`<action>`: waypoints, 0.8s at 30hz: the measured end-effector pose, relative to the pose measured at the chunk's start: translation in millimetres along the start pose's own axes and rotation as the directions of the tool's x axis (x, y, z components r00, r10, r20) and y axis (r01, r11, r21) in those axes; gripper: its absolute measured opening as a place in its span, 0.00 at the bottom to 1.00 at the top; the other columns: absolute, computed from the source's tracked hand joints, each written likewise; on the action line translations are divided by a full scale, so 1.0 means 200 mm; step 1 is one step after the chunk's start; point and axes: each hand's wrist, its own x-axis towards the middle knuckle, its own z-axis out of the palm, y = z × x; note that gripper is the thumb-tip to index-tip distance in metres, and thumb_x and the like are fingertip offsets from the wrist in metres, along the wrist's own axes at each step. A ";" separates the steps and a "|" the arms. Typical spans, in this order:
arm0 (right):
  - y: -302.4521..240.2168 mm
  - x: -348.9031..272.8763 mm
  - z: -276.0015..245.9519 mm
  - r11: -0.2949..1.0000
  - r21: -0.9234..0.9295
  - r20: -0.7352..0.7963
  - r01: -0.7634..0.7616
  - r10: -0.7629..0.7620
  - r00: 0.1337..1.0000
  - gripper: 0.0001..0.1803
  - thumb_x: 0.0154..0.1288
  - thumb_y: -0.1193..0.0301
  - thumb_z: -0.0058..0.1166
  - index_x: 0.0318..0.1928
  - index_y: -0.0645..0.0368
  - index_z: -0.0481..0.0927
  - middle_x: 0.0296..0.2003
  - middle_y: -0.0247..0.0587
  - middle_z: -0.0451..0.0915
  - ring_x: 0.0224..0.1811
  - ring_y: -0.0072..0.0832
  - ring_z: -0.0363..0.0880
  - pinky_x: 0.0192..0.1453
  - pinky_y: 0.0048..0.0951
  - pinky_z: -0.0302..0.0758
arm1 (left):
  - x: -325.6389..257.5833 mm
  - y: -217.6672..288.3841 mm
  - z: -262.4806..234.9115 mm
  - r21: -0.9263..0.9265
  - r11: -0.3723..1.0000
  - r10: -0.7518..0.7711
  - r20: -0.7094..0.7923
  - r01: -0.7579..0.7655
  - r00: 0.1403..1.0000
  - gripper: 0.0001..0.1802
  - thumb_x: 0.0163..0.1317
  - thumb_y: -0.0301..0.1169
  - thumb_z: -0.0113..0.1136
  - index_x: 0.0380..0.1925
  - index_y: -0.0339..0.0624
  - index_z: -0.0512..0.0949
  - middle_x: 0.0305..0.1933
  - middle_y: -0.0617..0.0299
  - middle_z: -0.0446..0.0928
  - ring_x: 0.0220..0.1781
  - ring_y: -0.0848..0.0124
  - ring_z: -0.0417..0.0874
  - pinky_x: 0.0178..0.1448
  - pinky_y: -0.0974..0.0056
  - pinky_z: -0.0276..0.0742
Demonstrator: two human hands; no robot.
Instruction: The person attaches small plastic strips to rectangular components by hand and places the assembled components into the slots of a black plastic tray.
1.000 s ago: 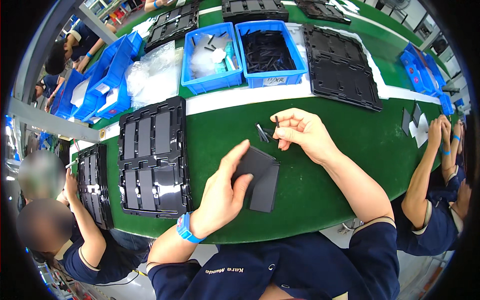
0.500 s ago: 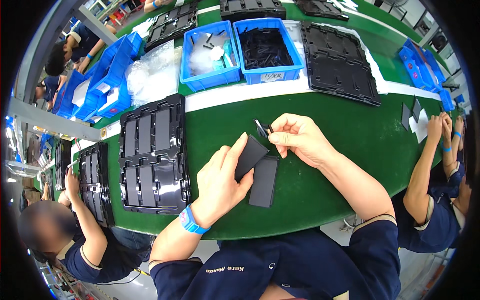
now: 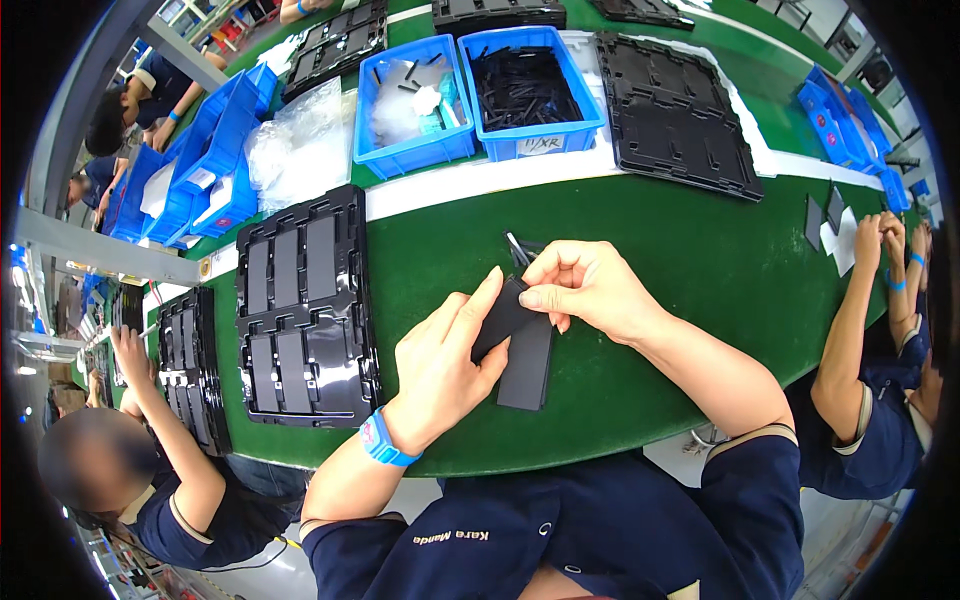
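My left hand [image 3: 437,352] grips a flat black rectangular piece [image 3: 497,322] between thumb and fingers, tilted above the table. At its upper right corner, my right hand [image 3: 598,288] has thumb and index finger pinched together against the edge. The small black strip seen there before is now mostly hidden by the fingers. Under the held piece a second flat black rectangular piece [image 3: 526,372] lies on the green table. Just beyond the right fingertips rest a few thin black strips [image 3: 516,248], one with a pale shine.
Left of my hands stands a glossy black tray [image 3: 305,375] holding several flat dark pieces. Behind are a blue bin [image 3: 415,158] with clear plastic, a blue bin [image 3: 540,140] full of black strips, and another black tray [image 3: 680,120]. Co-workers sit on both sides.
My right hand has moved slightly left and nearer, bringing its pinched fingers from beyond the held piece onto its upper corner. My left hand stays nearly in place.
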 end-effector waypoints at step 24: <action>0.01 -0.01 0.02 0.996 0.087 -0.011 0.026 -0.025 1.000 0.08 0.61 0.73 0.65 0.37 0.65 0.81 0.28 0.38 0.82 0.23 0.16 0.75 0.24 0.18 0.72 | 0.01 0.00 -0.03 -0.151 0.987 -0.042 0.090 0.056 0.995 0.44 0.43 0.25 0.71 0.66 0.47 0.68 0.36 0.59 0.74 0.30 0.62 0.80 0.34 0.62 0.79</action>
